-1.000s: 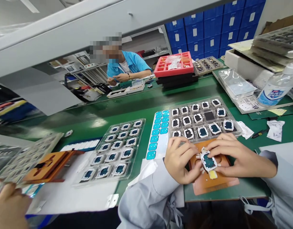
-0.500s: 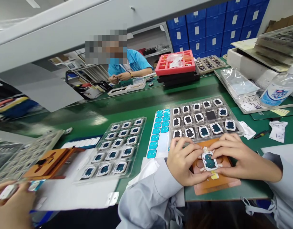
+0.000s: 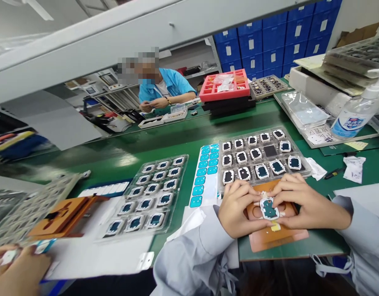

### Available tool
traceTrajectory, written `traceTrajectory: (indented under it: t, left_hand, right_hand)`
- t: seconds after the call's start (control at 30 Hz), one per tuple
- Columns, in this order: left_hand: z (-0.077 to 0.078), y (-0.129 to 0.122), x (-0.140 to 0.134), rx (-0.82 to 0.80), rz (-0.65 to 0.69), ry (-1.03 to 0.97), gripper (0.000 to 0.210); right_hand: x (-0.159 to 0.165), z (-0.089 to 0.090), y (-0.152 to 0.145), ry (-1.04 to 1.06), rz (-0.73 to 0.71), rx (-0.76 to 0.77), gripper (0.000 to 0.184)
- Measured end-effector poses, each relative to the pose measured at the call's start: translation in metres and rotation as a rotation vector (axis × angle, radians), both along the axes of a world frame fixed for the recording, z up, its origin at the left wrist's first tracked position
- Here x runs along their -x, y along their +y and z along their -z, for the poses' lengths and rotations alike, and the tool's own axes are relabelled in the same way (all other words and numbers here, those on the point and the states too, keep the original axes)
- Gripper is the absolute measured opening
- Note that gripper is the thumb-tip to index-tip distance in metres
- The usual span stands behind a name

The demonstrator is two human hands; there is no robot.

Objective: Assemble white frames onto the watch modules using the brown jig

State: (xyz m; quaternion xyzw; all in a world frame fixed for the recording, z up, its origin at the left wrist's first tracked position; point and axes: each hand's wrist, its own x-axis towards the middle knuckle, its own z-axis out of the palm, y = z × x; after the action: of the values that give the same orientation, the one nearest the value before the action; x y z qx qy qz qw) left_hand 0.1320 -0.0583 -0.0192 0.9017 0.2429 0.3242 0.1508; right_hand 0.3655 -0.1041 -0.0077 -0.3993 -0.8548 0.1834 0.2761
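My left hand (image 3: 239, 209) and my right hand (image 3: 303, 201) meet over an orange fixture block (image 3: 276, 236) on the green bench. Between their fingertips they hold a small white-framed part with a dark blue-green face (image 3: 269, 209), pressed onto the block; a yellow tab shows just below it. Directly behind my hands lies a clear tray (image 3: 300, 142) of similar white-framed parts, with one pocket empty. A sheet of blue stickers (image 3: 204, 174) lies left of that tray.
A second clear tray of parts (image 3: 152, 193) and another orange fixture (image 3: 58, 216) lie to the left, where a co-worker's hand (image 3: 18, 267) holds a small part. Another person sits across the bench (image 3: 165, 88). A red tray (image 3: 226, 84), a pump bottle (image 3: 357, 113) and stacked trays (image 3: 352, 61) stand behind.
My hands have stayed on the part over the fixture, fingers drawing slightly closer around it. The co-worker's hand at the lower left has shifted a little with its part.
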Motion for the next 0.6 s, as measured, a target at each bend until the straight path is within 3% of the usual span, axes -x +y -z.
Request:
traceTrajectory:
  t: [0.23,0.4,0.5,0.6]
  left_hand:
    - [0.0017,0.0101,0.0027,0.204,0.095,0.000,0.060]
    - [-0.0010,0.0073,-0.0014,0.153,0.024,-0.063,0.070]
    - [-0.0033,0.0054,-0.0037,0.119,0.025,-0.123,0.057]
    - [-0.0055,0.0050,-0.0051,0.103,0.112,-0.217,0.045]
  right_hand:
    - [0.0017,-0.0031,-0.0002,0.010,0.011,-0.060,0.024]
    - [0.0012,0.0001,-0.0005,0.141,-0.015,-0.147,0.026]
    - [0.0009,0.0021,0.0000,0.243,0.000,-0.180,0.028]
    - [0.0027,0.0053,0.0007,0.269,0.031,-0.158,0.035]
